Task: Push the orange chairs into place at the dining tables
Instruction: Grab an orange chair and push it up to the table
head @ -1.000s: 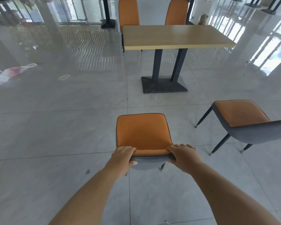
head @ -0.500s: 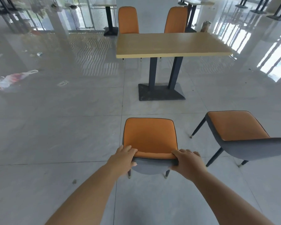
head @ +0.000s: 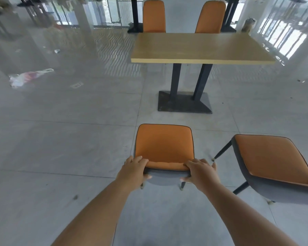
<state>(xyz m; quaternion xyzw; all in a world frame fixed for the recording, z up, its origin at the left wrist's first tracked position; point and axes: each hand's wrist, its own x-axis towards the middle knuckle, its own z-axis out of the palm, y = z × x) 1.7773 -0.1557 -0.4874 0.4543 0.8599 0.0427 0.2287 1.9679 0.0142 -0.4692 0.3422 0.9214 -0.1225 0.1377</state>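
Note:
An orange chair (head: 164, 144) with a grey shell stands on the tiled floor just in front of me, its seat facing the wooden dining table (head: 199, 48). My left hand (head: 133, 169) grips the left end of its backrest top. My right hand (head: 200, 172) grips the right end. A second orange chair (head: 274, 160) stands loose to the right, turned at an angle. Two more orange chairs (head: 154, 16) (head: 211, 17) are tucked in at the table's far side.
The table rests on two dark posts and a dark floor base (head: 184, 102). A plastic bag (head: 28, 76) and small litter lie on the glossy floor at left. Other table bases (head: 135, 27) stand further back. Bright windows line the right side.
The chair in my hands has moved forward toward the table, and I have followed it. The table and the loose chair on the right now look closer.

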